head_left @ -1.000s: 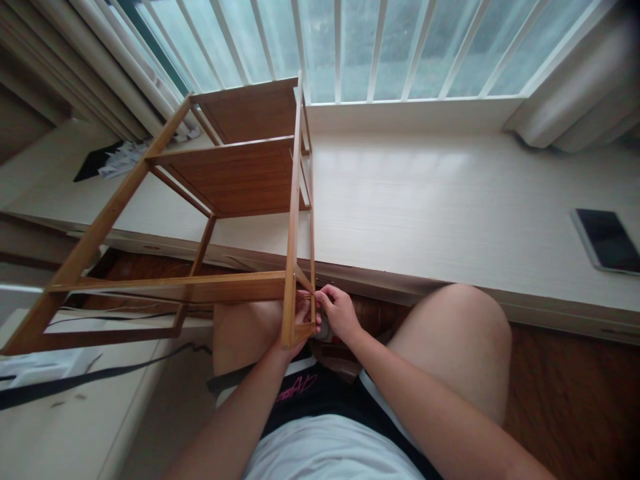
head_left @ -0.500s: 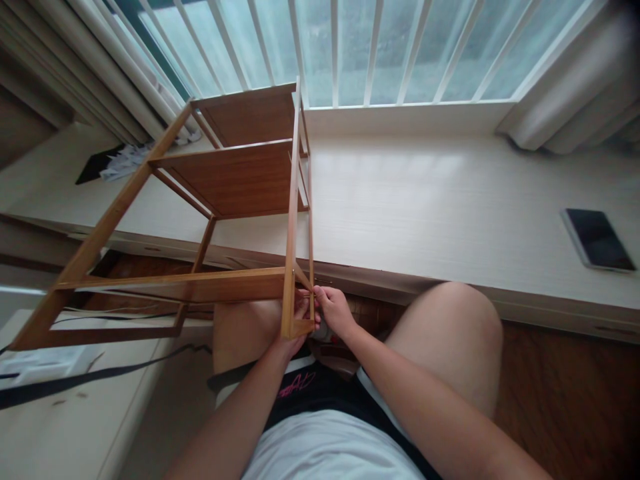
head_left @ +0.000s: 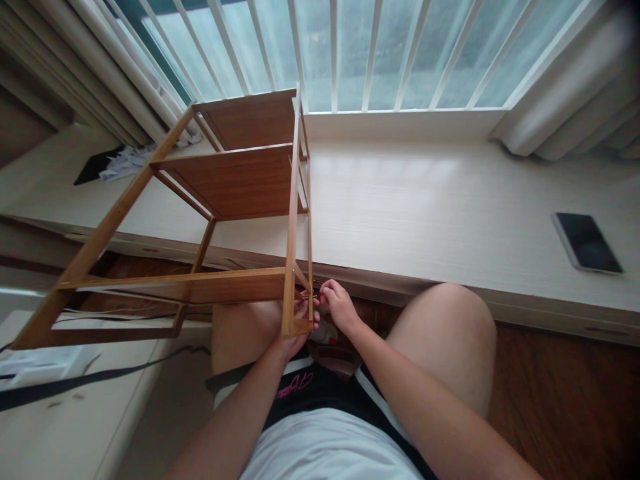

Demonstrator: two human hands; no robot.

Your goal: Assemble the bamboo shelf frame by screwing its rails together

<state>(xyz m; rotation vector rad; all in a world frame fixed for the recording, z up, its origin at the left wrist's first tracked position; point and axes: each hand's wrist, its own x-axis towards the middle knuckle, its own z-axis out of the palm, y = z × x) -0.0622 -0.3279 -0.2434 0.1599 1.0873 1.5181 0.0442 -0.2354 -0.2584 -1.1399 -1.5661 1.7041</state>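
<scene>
A brown wooden shelf rack (head_left: 223, 180) leans over my lap and the ledge, its lower end towards me. My left hand (head_left: 302, 311) is wrapped round the lower right corner of the rack, between its two right legs; the legs hide part of the fingers. Just right of the rear leg, my right hand (head_left: 342, 311) has thumb and fingers pinched together. A thin, small bit shows between its fingertips and the leg, too small to name.
A pale window ledge (head_left: 400, 200) runs across in front, with a phone (head_left: 587, 243) at its right. White cloth (head_left: 125, 162) lies at far left. A dark strap (head_left: 115, 373) crosses a pale cabinet (head_left: 75, 433). Curtains hang at both sides of the barred window.
My right hand has drawn slightly away to the right from the rack's leg, still pinched. My left hand and the rack keep their places; the view has shifted a little.
</scene>
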